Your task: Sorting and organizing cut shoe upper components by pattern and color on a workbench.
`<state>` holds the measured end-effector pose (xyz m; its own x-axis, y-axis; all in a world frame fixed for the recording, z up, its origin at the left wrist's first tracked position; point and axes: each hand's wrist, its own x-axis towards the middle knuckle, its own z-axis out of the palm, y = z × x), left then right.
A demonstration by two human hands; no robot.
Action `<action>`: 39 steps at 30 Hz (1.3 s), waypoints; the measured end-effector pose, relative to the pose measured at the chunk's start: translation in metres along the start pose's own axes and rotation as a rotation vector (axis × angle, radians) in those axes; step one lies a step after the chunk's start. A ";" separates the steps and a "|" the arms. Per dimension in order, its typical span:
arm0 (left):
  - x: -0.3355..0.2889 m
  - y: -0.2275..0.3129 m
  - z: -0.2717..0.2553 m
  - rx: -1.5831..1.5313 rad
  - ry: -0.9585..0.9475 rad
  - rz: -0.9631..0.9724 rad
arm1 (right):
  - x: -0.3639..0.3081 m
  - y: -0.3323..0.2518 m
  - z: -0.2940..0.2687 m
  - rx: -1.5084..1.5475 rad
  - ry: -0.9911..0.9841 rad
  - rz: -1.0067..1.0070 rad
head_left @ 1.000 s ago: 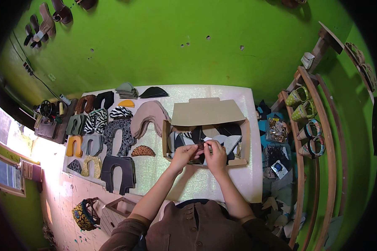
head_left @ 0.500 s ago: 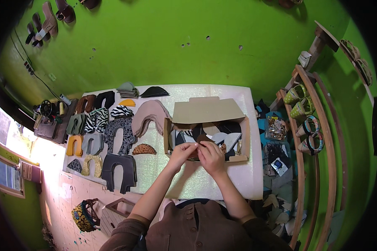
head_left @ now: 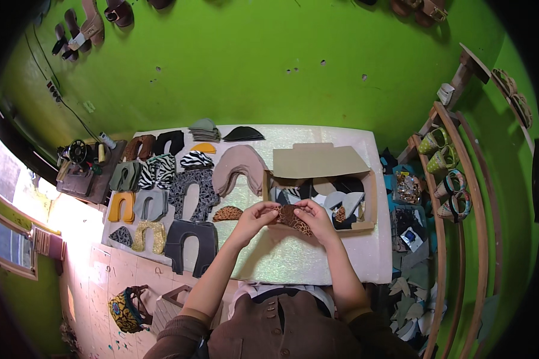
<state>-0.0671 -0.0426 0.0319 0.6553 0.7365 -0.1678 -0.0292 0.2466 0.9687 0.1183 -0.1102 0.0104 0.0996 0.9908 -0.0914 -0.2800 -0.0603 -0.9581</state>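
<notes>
Both hands, left [head_left: 254,216] and right [head_left: 317,218], pinching a leopard-print cut piece [head_left: 294,218] at frame centre, just before the cardboard box [head_left: 370,197]. Many shoe-upper pieces [head_left: 188,194] already laid out left on surface [head_left: 293,257]; box still part full.

Open brown cardboard box [head_left: 317,160] on table [head_left: 353,263]

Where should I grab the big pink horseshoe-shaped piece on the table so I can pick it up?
Probably by its rounded top, coming from above. The pink U-shaped piece lies flat on the table, arch toward the wall, legs toward the person. The arch is its widest part; the legs would likely flop.
</notes>
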 end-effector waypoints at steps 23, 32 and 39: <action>-0.059 -0.056 -0.136 -0.053 0.291 -0.133 | 0.038 0.092 0.136 -0.107 -0.028 0.303; -0.064 -0.065 -0.161 0.336 0.228 -0.138 | 0.040 0.128 0.142 -0.118 0.186 0.290; -0.044 -0.056 -0.175 0.801 0.253 -0.060 | 0.060 0.134 0.145 -0.214 0.280 0.234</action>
<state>-0.2264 0.0209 -0.0473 0.4469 0.8790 -0.1664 0.6074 -0.1615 0.7778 -0.0513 -0.0416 -0.0838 0.3210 0.8779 -0.3553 -0.1239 -0.3330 -0.9347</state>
